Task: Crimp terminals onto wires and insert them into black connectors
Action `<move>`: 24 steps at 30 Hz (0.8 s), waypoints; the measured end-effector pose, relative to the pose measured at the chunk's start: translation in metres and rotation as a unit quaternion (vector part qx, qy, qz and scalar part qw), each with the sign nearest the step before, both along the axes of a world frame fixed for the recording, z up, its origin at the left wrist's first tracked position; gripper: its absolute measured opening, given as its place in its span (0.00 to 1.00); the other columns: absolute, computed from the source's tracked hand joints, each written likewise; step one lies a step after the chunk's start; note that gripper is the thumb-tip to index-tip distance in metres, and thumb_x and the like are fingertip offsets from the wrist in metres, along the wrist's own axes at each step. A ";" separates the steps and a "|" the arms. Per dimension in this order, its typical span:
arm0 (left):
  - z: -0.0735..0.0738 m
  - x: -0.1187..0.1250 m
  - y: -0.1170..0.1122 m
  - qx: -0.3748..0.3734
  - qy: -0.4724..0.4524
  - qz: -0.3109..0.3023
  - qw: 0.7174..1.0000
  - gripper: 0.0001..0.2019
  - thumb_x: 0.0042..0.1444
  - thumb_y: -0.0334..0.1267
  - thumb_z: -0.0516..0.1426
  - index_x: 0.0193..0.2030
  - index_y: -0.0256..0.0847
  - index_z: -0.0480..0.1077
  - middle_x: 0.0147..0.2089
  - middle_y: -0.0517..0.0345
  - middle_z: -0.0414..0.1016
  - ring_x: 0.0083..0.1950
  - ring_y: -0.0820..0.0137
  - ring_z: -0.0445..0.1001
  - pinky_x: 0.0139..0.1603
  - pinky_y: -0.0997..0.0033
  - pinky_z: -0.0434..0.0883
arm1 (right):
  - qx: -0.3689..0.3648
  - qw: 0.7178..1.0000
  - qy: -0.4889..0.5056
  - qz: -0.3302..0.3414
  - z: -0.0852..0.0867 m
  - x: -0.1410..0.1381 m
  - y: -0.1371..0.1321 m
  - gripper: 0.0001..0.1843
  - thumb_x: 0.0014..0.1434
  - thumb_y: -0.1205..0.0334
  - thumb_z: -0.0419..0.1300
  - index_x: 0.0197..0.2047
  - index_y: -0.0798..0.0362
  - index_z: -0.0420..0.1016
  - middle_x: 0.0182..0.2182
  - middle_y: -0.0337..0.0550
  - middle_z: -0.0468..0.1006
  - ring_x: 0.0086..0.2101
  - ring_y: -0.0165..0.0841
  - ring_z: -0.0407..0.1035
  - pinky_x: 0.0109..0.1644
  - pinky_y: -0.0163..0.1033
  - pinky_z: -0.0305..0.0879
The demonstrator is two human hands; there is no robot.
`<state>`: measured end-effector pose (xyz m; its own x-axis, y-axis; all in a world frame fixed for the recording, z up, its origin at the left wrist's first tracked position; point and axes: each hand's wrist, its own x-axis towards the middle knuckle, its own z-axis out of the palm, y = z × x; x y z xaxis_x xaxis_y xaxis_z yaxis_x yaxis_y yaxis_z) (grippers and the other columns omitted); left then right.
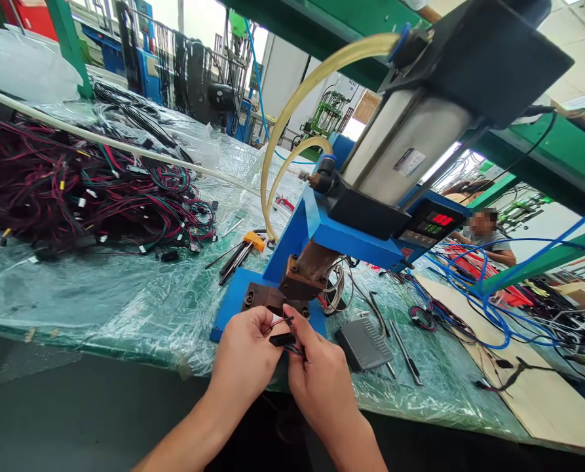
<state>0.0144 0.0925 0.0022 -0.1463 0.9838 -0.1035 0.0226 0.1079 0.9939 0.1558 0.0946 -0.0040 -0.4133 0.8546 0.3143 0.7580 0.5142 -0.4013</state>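
Note:
My left hand point(245, 351) and my right hand point(316, 370) meet at the front edge of the bench, just below the brown die block point(267, 298) of a blue pneumatic press point(316, 229). Both hands are closed in a pinch on a small black connector point(282, 339) with thin red and black wires point(285, 321). The fingertips almost touch. The press ram point(306, 272) hangs just above the die, apart from my fingers.
A big heap of red, green and black wire harnesses point(86, 190) lies at the left on plastic sheeting. Tools with an orange handle point(245, 248) lie behind the press. A grey foot pedal point(363, 344) sits at the right. Blue cables point(479, 295) and a seated person point(486, 233) are beyond.

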 end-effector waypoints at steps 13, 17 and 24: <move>-0.012 -0.004 -0.006 0.044 -0.114 -0.022 0.992 0.06 0.47 0.29 0.56 0.32 0.36 0.75 0.29 0.61 0.74 0.32 0.70 0.68 0.34 0.76 0.64 | 0.010 0.999 -0.035 -0.016 0.005 -0.006 0.001 0.33 0.54 0.74 0.50 0.64 0.58 0.66 0.33 0.45 0.82 0.33 0.41 0.79 0.36 0.41 0.70; -0.012 -0.006 -0.009 0.052 -0.110 -0.029 0.992 0.02 0.48 0.29 0.57 0.29 0.37 0.72 0.29 0.61 0.73 0.32 0.70 0.67 0.34 0.76 0.64 | 0.018 0.999 -0.037 -0.020 0.003 -0.007 -0.001 0.34 0.54 0.74 0.50 0.65 0.60 0.65 0.37 0.49 0.84 0.35 0.42 0.80 0.38 0.41 0.72; -0.015 -0.005 -0.006 0.035 -0.111 -0.044 0.992 0.12 0.54 0.44 0.60 0.29 0.36 0.71 0.28 0.59 0.71 0.29 0.72 0.60 0.28 0.76 0.59 | 0.024 0.999 -0.019 -0.030 -0.005 -0.004 -0.009 0.31 0.62 0.70 0.47 0.68 0.57 0.60 0.37 0.48 0.85 0.32 0.43 0.80 0.33 0.43 0.73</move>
<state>0.0093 0.0864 -0.0130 -0.0412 0.9976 -0.0551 -0.1912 0.0463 0.9805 0.1516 0.0860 -0.0088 -0.3742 0.8627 0.3402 0.8019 0.4853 -0.3486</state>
